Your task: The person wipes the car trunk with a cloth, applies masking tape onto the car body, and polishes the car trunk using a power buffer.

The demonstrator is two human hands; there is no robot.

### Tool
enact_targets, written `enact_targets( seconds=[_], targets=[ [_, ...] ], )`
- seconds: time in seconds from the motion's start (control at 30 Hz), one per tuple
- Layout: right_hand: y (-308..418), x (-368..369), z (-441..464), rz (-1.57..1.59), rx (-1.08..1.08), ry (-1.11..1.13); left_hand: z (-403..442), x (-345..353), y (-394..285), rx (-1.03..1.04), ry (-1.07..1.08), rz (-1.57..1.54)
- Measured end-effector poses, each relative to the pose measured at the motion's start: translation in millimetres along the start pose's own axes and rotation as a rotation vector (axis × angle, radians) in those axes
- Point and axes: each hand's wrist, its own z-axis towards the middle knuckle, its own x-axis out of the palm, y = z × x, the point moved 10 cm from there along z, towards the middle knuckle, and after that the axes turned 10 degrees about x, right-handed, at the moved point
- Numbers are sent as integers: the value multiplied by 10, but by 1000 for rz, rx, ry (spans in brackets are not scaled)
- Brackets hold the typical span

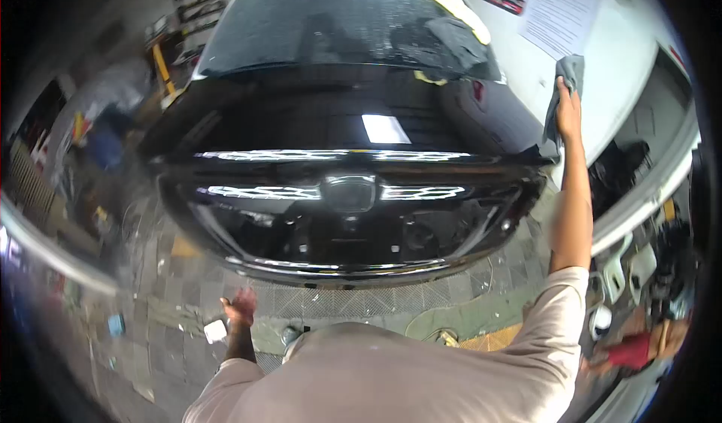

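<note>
A glossy black car [301, 115] stands in front of me, its end panel and window facing me. My right hand [569, 118] is stretched out at the right, beyond the car's edge and near the white wall. It is closed on a grey cloth [569, 73], which hangs down beside the wrist. My left hand [241, 306] is low at the left, in front of the car and apart from it. It is slightly blurred, thumb out and fingers apart, with nothing visible in it.
A yellow cloth [456, 9] and a dark grey cloth [459, 41] lie on the car's window. Printed papers [560, 13] hang on the wall. White chairs [617, 272] and a person in red [632, 350] are at the right. A white piece [215, 331] lies on the tiled floor.
</note>
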Motion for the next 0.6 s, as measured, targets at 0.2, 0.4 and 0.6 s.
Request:
enact_targets(
  seconds=[0.2, 0.4, 0.6],
  targets=[
    [459, 1865, -858, -535, -38, 1062, -1809, -2301, 808, -462, -178, 1145],
    [-40, 2473, -370, -498, -37, 1200, -3518, -2913, 1156, -575, -318, 1310],
    [931, 2468, -293, -324, -357, 1096, -4192, -3216, 1110, -539, -428, 1183]
  ],
)
